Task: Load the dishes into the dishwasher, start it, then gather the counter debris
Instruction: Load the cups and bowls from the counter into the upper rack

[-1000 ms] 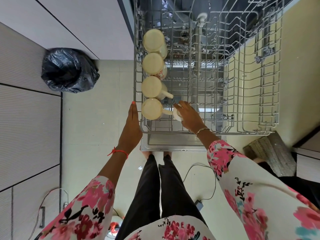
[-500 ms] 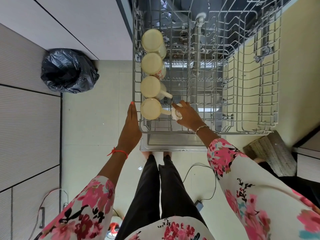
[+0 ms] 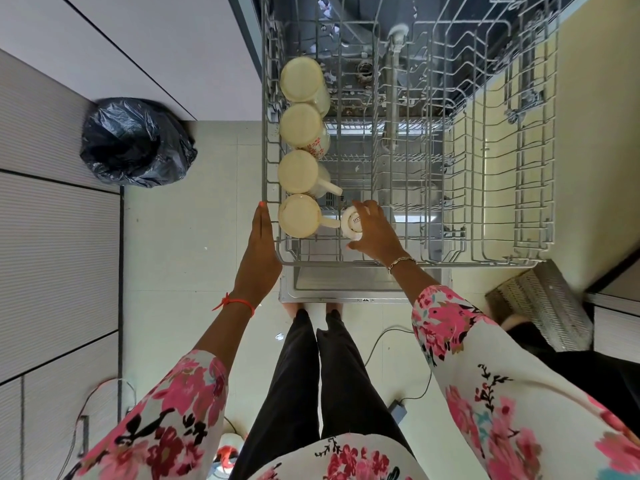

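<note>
A grey wire dishwasher rack (image 3: pixel 450 261) is pulled out in front of me. Several cream mugs stand upside down in a row along its left side; the nearest mug (image 3: pixel 298 216) has its handle pointing right. Just right of that handle, my right hand (image 3: pixel 374 233) holds a small white cup (image 3: pixel 351 221) upside down, fingers curled over it inside the rack. My left hand (image 3: pixel 258 251) lies flat with straight fingers against the rack's outer left front corner.
A full black rubbish bag (image 3: pixel 136 143) sits on the floor to the left. The open dishwasher door (image 3: pixel 346 289) lies under the rack. A ribbed grey mat (image 3: pixel 540 306) is at the right. Cables and an adapter (image 3: pixel 396 408) lie by my feet.
My right hand has shifted the small white cup slightly left, close to the nearest mug's handle, and more of the cup now shows. My left hand stays on the rack corner.
</note>
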